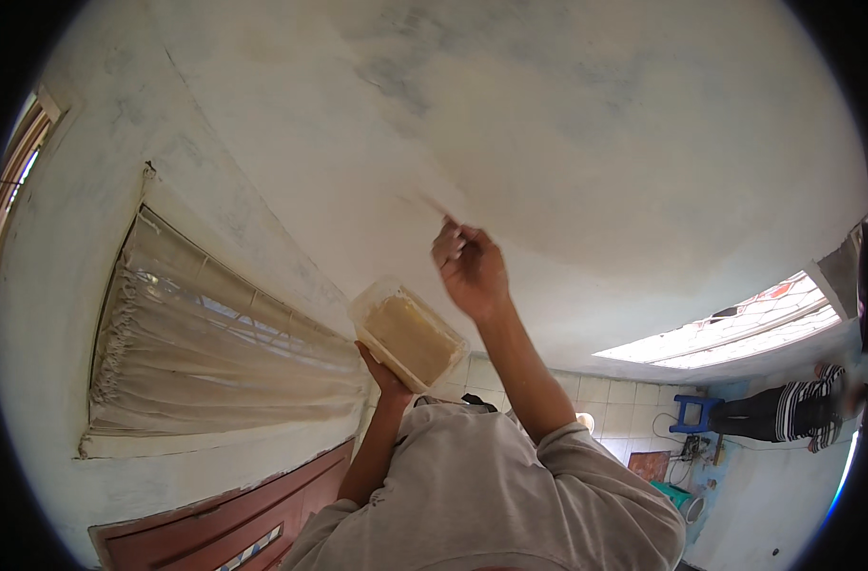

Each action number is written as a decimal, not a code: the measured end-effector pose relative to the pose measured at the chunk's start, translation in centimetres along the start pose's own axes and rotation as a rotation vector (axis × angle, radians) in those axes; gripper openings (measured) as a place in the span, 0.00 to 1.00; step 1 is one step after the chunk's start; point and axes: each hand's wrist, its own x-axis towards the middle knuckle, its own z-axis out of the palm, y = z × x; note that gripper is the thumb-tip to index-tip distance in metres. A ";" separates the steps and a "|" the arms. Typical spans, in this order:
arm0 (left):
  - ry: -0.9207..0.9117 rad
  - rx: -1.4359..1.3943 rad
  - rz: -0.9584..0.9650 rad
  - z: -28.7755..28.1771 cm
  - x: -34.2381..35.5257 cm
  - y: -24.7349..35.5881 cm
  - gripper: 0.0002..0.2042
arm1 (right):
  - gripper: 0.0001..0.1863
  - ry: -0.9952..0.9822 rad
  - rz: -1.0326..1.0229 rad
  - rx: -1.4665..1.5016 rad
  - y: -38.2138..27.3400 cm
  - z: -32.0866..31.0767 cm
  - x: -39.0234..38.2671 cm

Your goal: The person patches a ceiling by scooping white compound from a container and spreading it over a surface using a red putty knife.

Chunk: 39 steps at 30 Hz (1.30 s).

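My left hand (pixel 387 377) grips a clear rectangular plastic tub (pixel 365 303) from beneath and the side. Inside the tub is a beige, paste-like or liquid substance (pixel 413 335); which of the two I cannot tell. Raised in front of the pale, patchy plastered surface (pixel 548 171), my right hand (pixel 474 271) has its fingers closed together. A thin, blurred tool (pixel 434 204) sticks out past its fingertips, its kind too smeared to name. Whether its tip touches the surface is unclear. Grey-blue smudges mark the plaster farther up.
On the left hangs a sheer curtain (pixel 224 352) over a window, above a brown door (pixel 224 519). A barred window (pixel 729 328) is at right. Beyond it, a person in a striped top (pixel 800 411) is by a blue stool (pixel 692 414). White tiles (pixel 610 395) lie below.
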 end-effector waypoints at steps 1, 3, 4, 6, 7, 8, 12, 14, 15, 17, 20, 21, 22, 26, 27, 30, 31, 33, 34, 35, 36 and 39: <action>0.000 0.001 -0.002 0.2 -0.2 0.0 0.41 | 0.18 -0.075 -0.157 -0.020 -2.2 -0.5 0.7; 0.016 0.013 -0.015 0.0 -0.4 0.0 0.42 | 0.29 -0.327 -0.145 0.185 -6.7 3.3 -1.1; 0.022 0.009 -0.015 0.0 -0.6 -0.1 0.42 | 0.28 -0.353 -0.209 0.202 -8.2 4.8 -2.7; 0.027 0.046 -0.026 0.0 -0.9 -0.2 0.42 | 0.26 -0.409 -0.381 0.201 -9.9 8.2 -7.2; 0.027 0.043 -0.033 0.0 -1.0 -0.4 0.42 | 0.24 -0.465 -0.447 0.188 -9.9 9.8 -9.2; 0.035 0.047 -0.037 -0.1 -1.0 -0.4 0.42 | 0.22 -0.572 -0.469 0.156 -9.7 11.0 -10.7; 0.035 0.040 -0.040 -0.2 -1.1 -0.4 0.42 | 0.07 -0.567 -0.498 0.082 -7.2 10.9 -13.7; 0.045 0.051 -0.026 -0.4 -1.3 -0.4 0.41 | 0.11 -0.417 -0.275 0.146 -4.7 7.8 -11.6; 0.053 0.062 -0.014 -0.4 -1.4 -0.3 0.41 | 0.11 -0.337 -0.148 0.171 -3.8 5.3 -9.7; 0.033 0.051 -0.011 -0.4 -1.3 -0.2 0.40 | 0.10 -0.030 -0.109 -0.003 -0.9 2.6 -6.2; -0.003 0.012 -0.017 -0.6 -1.4 -0.2 0.40 | 0.17 0.017 -0.033 -0.071 -0.4 -0.9 -1.0; -0.016 -0.021 -0.016 -0.3 -1.4 -0.2 0.40 | 0.19 0.026 -0.043 -0.055 -0.9 -0.3 0.1; -0.024 -0.019 -0.019 0.0 -1.4 -0.3 0.40 | 0.21 -0.163 -0.075 0.015 -2.6 0.8 0.3; 0.032 0.039 0.006 0.7 -1.8 -0.3 0.40 | 0.17 -0.484 -0.216 0.255 -8.7 9.3 -5.0; 0.033 0.048 0.005 0.4 -1.8 -0.5 0.40 | 0.13 -0.526 -0.287 0.280 -9.3 11.2 -7.2; 0.034 0.062 -0.003 -0.3 -1.6 -0.7 0.40 | 0.09 -0.654 -0.530 0.208 -8.2 14.5 -11.7; 0.035 0.057 0.004 -0.2 -1.7 -0.6 0.40 | 0.09 -0.658 -0.601 0.153 -7.7 14.5 -12.3; 0.031 -0.013 -0.039 0.5 -1.8 -0.3 0.40 | 0.09 -0.628 -0.428 0.083 -6.2 12.6 -12.1; 0.031 -0.014 -0.030 0.4 -1.8 -0.2 0.40 | 0.14 -0.578 -0.287 0.053 -4.6 10.8 -11.0; 0.029 -0.001 0.000 0.0 -1.7 -0.2 0.41 | 0.12 -0.435 -0.177 0.098 -3.5 8.6 -9.3; 0.021 0.015 0.020 0.0 -1.5 -0.3 0.41 | 0.11 -0.311 -0.097 0.123 -2.2 6.9 -7.3; 0.008 0.018 0.043 -0.2 -1.3 -0.4 0.41 | 0.10 -0.041 0.062 -0.044 1.3 3.4 -1.7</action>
